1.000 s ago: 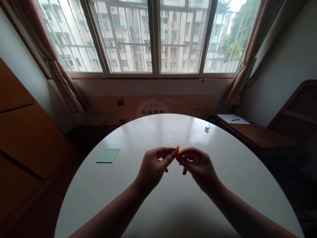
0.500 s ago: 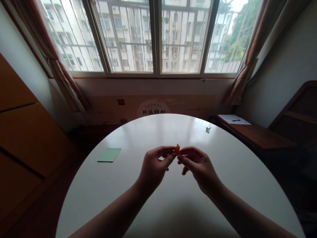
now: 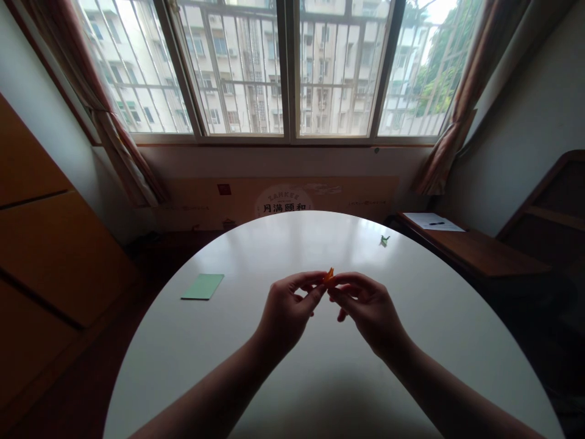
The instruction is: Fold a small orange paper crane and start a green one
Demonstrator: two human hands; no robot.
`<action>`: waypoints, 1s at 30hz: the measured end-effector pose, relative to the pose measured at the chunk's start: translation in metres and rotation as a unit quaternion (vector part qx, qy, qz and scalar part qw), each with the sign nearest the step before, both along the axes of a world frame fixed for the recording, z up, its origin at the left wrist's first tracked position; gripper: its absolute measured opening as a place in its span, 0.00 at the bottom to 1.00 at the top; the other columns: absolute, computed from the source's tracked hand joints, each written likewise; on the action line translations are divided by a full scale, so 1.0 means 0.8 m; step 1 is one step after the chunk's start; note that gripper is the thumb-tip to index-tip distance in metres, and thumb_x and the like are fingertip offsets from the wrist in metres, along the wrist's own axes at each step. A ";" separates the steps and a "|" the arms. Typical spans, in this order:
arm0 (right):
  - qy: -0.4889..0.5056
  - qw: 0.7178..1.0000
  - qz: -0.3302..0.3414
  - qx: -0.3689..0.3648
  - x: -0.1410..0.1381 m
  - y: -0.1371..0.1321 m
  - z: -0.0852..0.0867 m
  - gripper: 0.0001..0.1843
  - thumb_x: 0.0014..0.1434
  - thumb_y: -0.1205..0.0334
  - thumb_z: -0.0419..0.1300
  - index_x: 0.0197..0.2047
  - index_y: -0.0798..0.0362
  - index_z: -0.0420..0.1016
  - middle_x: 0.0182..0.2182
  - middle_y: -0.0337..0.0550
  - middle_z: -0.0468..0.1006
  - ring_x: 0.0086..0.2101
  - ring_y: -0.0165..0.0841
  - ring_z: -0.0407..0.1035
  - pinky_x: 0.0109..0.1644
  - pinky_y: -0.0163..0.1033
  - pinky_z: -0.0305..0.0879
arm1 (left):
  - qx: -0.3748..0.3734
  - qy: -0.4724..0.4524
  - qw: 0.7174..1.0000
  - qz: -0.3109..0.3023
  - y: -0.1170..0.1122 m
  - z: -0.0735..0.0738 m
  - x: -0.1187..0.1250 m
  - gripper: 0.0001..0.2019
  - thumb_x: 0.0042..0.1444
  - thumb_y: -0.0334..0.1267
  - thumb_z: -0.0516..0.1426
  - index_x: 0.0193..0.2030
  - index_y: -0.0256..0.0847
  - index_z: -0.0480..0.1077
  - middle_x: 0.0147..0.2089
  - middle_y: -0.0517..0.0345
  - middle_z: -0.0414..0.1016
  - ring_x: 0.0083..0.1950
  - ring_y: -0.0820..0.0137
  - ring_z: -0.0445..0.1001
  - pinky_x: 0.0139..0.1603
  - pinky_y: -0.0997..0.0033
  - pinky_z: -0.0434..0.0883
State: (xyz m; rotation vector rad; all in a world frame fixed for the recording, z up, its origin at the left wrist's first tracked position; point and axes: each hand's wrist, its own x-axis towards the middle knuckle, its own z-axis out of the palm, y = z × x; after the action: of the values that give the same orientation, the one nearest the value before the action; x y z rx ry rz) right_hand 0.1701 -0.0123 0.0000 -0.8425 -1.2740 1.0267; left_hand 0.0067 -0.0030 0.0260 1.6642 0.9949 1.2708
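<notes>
Both of my hands meet above the middle of a round white table (image 3: 292, 378). A small folded orange paper piece (image 3: 328, 275) sticks up between their fingertips. My left hand (image 3: 287, 311) pinches it from the left with thumb and forefinger. From the right, my right hand (image 3: 365, 308) pinches the same piece, its other fingers curled. Most of the orange paper is hidden by the fingers.
A pale green paper sheet (image 3: 202, 286) lies flat on the table's left side. A tiny green folded paper figure (image 3: 384, 240) stands near the far right edge. Beyond it a dark wooden side table (image 3: 475, 250) holds a white sheet and a pen. Barred windows face the table.
The orange paper has shifted slightly between the fingertips as both hands work it. The hands stay in nearly the same place above the table.
</notes>
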 end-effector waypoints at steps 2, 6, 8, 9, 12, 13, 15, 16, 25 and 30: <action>-0.031 0.999 -0.021 0.004 0.001 0.001 -0.003 0.10 0.52 0.58 0.73 0.39 0.50 0.84 0.33 0.45 0.82 0.31 0.36 0.74 0.20 0.32 0.72 | 0.003 0.003 1.000 0.006 0.001 -0.001 0.000 0.14 0.56 0.37 0.63 0.48 0.38 0.82 0.40 0.50 0.84 0.31 0.69 0.76 0.23 0.75 0.74; -0.059 0.998 -0.028 0.025 0.002 0.003 -0.009 0.09 0.54 0.58 0.72 0.38 0.49 0.84 0.37 0.46 0.81 0.33 0.37 0.75 0.18 0.32 0.71 | 0.006 0.006 1.000 0.008 0.003 -0.004 -0.001 0.14 0.55 0.37 0.63 0.47 0.38 0.82 0.38 0.51 0.84 0.30 0.68 0.75 0.23 0.74 0.74; -0.050 0.998 -0.017 0.038 0.001 0.004 -0.010 0.08 0.55 0.57 0.71 0.38 0.48 0.84 0.39 0.46 0.80 0.33 0.37 0.75 0.18 0.32 0.71 | 0.003 0.006 1.000 0.003 0.004 -0.006 -0.001 0.14 0.55 0.36 0.62 0.47 0.38 0.82 0.40 0.50 0.84 0.31 0.68 0.76 0.24 0.74 0.74; -0.046 0.998 -0.013 0.042 0.001 0.004 -0.010 0.07 0.56 0.57 0.70 0.38 0.48 0.84 0.39 0.46 0.79 0.33 0.36 0.75 0.18 0.32 0.71 | 0.001 0.005 1.000 -0.001 0.005 -0.006 -0.001 0.14 0.56 0.35 0.62 0.48 0.38 0.82 0.41 0.50 0.84 0.32 0.68 0.76 0.24 0.74 0.75; -0.045 0.998 -0.007 0.044 0.000 0.004 -0.008 0.08 0.56 0.56 0.70 0.38 0.48 0.84 0.40 0.46 0.78 0.33 0.36 0.75 0.17 0.32 0.71 | -0.001 0.000 1.000 -0.010 0.005 -0.007 -0.001 0.13 0.56 0.34 0.61 0.47 0.38 0.82 0.43 0.50 0.84 0.34 0.67 0.77 0.25 0.75 0.75; -0.048 0.998 -0.007 0.046 -0.001 0.004 -0.008 0.08 0.56 0.56 0.70 0.38 0.48 0.84 0.40 0.46 0.78 0.33 0.37 0.75 0.17 0.32 0.71 | -0.002 -0.003 1.000 -0.011 0.005 -0.007 -0.001 0.13 0.56 0.35 0.61 0.46 0.38 0.82 0.43 0.50 0.84 0.34 0.68 0.77 0.25 0.75 0.75; -0.058 0.997 -0.015 0.049 -0.001 0.003 -0.007 0.08 0.57 0.55 0.70 0.38 0.49 0.84 0.41 0.47 0.79 0.34 0.37 0.75 0.17 0.32 0.71 | -0.007 -0.011 1.000 -0.012 0.006 -0.007 -0.001 0.12 0.56 0.35 0.62 0.45 0.38 0.82 0.43 0.50 0.84 0.33 0.68 0.77 0.25 0.75 0.74; -0.065 0.996 -0.022 0.050 -0.001 0.002 -0.007 0.08 0.57 0.55 0.69 0.39 0.49 0.83 0.40 0.47 0.79 0.34 0.37 0.74 0.18 0.32 0.71 | -0.013 -0.018 1.000 -0.011 0.006 -0.006 0.000 0.12 0.55 0.35 0.62 0.44 0.37 0.83 0.42 0.50 0.84 0.32 0.69 0.76 0.25 0.75 0.74; -0.096 0.990 -0.090 0.050 -0.004 -0.003 -0.010 0.10 0.55 0.56 0.71 0.38 0.50 0.81 0.32 0.44 0.78 0.33 0.38 0.73 0.18 0.32 0.72 | -0.065 -0.066 0.996 -0.014 0.004 -0.006 0.005 0.12 0.51 0.33 0.63 0.43 0.36 0.83 0.38 0.49 0.84 0.32 0.67 0.76 0.23 0.75 0.73; -0.098 0.991 -0.069 0.063 -0.002 -0.002 -0.009 0.08 0.58 0.56 0.69 0.39 0.48 0.84 0.38 0.47 0.80 0.36 0.38 0.74 0.18 0.32 0.72 | -0.060 -0.050 0.997 -0.021 0.004 -0.006 0.005 0.13 0.53 0.35 0.63 0.45 0.35 0.82 0.39 0.49 0.84 0.32 0.67 0.76 0.23 0.74 0.74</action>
State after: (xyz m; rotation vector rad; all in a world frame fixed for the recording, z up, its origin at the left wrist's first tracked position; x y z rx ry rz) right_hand 0.1682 -0.0140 -0.0071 -0.9370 -1.4091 0.7597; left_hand 0.0107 -0.0002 0.0213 1.5074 0.9522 1.2306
